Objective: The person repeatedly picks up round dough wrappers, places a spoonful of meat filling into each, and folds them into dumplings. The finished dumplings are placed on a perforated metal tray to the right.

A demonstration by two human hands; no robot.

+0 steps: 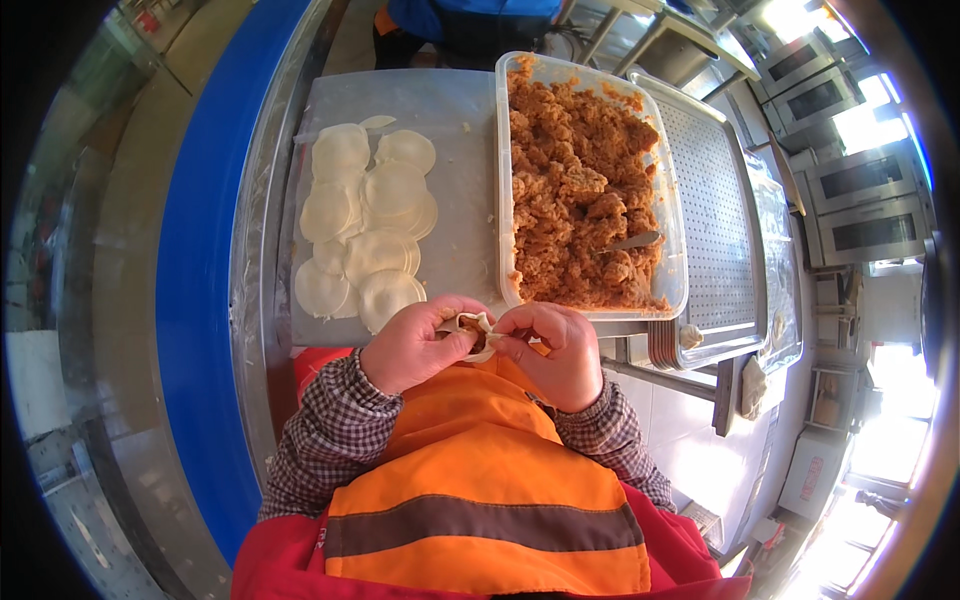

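In front of my orange apron, my left hand (420, 345) cradles a round dough wrapper (472, 336) with reddish-brown filling showing inside. My right hand (545, 350) pinches the wrapper's right edge with thumb and forefinger. Beyond my left hand, overlapping stacks of pale round wrappers (385, 255) lie on a translucent board (460, 160). A clear plastic tub (678, 250) of reddish minced filling (575, 180) stands just beyond my right hand, with a metal utensil (630, 242) stuck in it.
Perforated metal trays (705, 230) are stacked right of the tub, with a small pale lump (690, 336) on the near end. A blue strip (195, 300) runs along the left. A person in blue (460, 20) is at the far side. Metal racks and cabinets (855, 190) line the right.
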